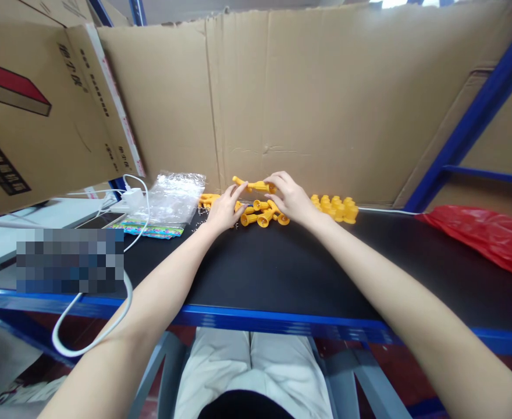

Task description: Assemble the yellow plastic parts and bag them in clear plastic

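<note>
A slim yellow plastic piece (258, 185) with a flared end is held level above the table, between my two hands. My right hand (288, 196) pinches its flared right end. The fingertips of my left hand (226, 209) close on it nearer its left end. Just below lies a loose pile of similar yellow funnel-ended pieces (263, 218), partly covered by my fingers. More yellow parts (208, 200) lie beyond my left hand, with small shiny bits (201, 221) scattered beside them. To the right of my right hand, several yellow pieces (337, 208) stand upright in a close group.
A clear plastic bag (177, 195) lies over a colourful packet (155, 228) on the left, near a white charger and cable (132, 199). A red plastic bag (483, 235) lies at the right. Cardboard (308, 99) walls the back; a blue rail (282, 320) edges the front.
</note>
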The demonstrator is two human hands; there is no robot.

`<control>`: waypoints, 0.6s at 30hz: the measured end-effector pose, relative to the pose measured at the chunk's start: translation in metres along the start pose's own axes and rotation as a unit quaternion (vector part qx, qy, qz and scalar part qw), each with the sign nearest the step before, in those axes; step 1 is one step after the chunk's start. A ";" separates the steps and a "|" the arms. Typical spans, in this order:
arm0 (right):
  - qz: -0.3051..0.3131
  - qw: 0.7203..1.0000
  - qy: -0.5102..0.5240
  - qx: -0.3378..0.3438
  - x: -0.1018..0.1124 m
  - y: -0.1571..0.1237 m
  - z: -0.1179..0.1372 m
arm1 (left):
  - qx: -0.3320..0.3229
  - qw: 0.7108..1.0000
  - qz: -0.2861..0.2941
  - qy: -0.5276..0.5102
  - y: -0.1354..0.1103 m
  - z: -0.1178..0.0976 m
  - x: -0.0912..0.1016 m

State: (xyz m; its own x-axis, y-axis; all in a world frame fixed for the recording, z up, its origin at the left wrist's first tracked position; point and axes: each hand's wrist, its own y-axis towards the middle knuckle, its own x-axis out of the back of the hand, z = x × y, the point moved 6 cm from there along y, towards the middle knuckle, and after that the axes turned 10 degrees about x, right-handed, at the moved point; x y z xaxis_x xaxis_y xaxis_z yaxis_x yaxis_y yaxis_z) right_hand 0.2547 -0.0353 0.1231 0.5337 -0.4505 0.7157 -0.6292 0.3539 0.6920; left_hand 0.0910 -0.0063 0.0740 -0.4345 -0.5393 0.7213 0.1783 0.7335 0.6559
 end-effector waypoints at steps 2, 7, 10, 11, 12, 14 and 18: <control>-0.012 1.000 0.020 0.017 0.004 -0.006 0.005 | 0.015 1.000 -0.008 0.008 0.000 -0.001 0.003; 0.003 0.998 0.047 0.044 0.001 -0.014 0.004 | 0.056 0.998 -0.025 0.009 0.002 0.000 0.009; 0.023 0.998 0.029 0.052 -0.007 -0.017 -0.002 | 0.058 0.997 -0.017 0.037 0.002 -0.001 0.009; 0.030 0.998 0.021 0.052 -0.010 -0.018 -0.003 | 0.058 0.997 -0.014 0.049 0.002 -0.002 0.008; 0.036 0.998 0.014 0.050 -0.013 -0.018 -0.003 | 0.058 0.996 -0.010 0.061 0.001 -0.003 0.008; 0.054 0.998 -0.005 0.032 -0.018 -0.019 -0.003 | 0.054 0.995 -0.005 0.081 0.000 -0.006 0.007; 0.115 0.992 -0.047 -0.020 -0.025 -0.019 0.004 | 0.043 0.993 0.001 0.113 0.000 -0.011 0.006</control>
State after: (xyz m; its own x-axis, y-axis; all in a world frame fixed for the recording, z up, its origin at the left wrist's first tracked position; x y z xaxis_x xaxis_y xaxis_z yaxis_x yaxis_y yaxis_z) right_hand 0.2506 -0.0337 0.0917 0.3233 -0.4279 0.8440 -0.7037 0.4877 0.5168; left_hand 0.0979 -0.0141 0.0802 -0.2231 -0.6092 0.7610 0.0993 0.7624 0.6394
